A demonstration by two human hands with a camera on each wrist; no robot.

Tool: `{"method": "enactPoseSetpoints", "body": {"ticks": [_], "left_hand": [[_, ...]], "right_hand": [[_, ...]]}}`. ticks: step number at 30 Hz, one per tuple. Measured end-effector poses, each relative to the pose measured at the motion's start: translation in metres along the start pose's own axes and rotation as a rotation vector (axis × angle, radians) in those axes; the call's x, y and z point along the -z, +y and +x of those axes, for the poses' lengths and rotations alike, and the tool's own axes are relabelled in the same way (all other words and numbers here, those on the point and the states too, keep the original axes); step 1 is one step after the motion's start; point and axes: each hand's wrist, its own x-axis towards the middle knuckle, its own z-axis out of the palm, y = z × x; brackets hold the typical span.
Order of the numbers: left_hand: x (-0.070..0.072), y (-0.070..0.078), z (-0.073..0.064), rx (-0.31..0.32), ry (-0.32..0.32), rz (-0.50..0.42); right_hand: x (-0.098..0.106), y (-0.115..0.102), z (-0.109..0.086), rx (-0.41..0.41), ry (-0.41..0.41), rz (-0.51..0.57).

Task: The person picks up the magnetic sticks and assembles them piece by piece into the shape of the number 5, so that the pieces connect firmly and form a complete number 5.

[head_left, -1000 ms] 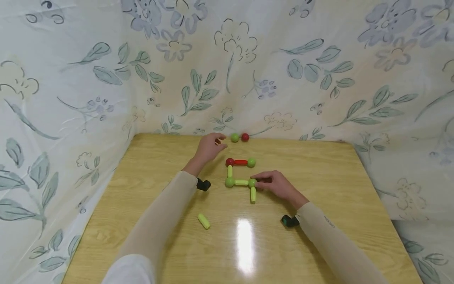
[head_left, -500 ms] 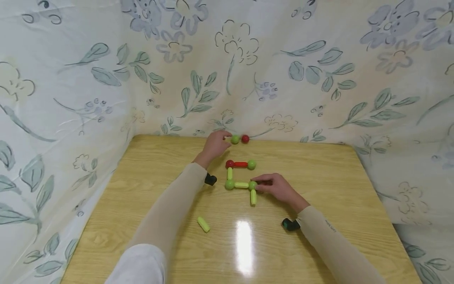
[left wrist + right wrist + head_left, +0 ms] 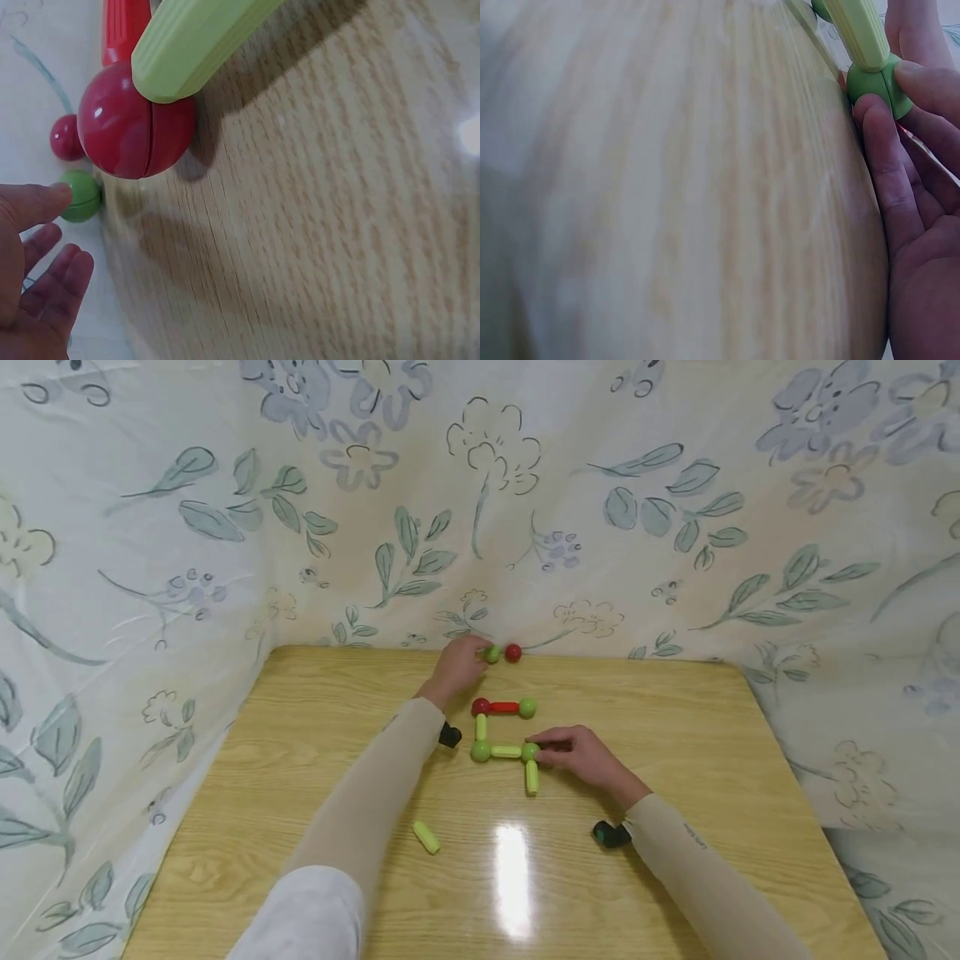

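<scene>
On the tabletop lies a joined shape of balls and rods, with a red ball [image 3: 481,706], a red rod [image 3: 504,707], a green ball [image 3: 527,707] and several yellow-green rods. My right hand [image 3: 581,760] pinches the green ball [image 3: 881,86] at its lower right corner between thumb and fingers; a yellow-green rod [image 3: 532,778] points from that ball toward me. At the table's far edge my left hand [image 3: 459,667] reaches a loose green ball [image 3: 81,196]. One digit's tip overlaps this ball in the left wrist view, while the other fingers are extended and apart from it.
A loose red ball [image 3: 513,652] sits just right of the loose green one, against the floral cloth [image 3: 480,527] behind the table. A single yellow-green rod [image 3: 427,837] lies at the front left of the wooden table [image 3: 637,902].
My left hand has moved right and away from me along the far edge, up to the loose green ball. The right hand has kept its pinch on the corner ball.
</scene>
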Motion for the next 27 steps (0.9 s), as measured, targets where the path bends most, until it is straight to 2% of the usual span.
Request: {"method": "enactPoseSetpoints", "body": {"ticks": [6,11,18,24,27], "left_hand": [[-0.003,0.009,-0.001,0.058,-0.041,-0.049],[-0.006,0.009,0.001,0.096,-0.019,-0.063],[-0.007,0.010,0.000,0.105,0.002,-0.087],[-0.012,0.009,0.000,0.156,0.007,-0.114],[-0.014,0.010,0.001,0.137,0.010,-0.118]], "right_hand": [[0.000,0.000,0.000,0.000,0.006,-0.008],[0.001,-0.001,0.001,-0.005,0.005,0.009],[0.002,0.000,0.001,0.009,0.009,0.030],[0.001,-0.001,0.001,0.020,-0.002,0.043],[0.002,-0.002,0.001,0.023,-0.001,0.044]]}}
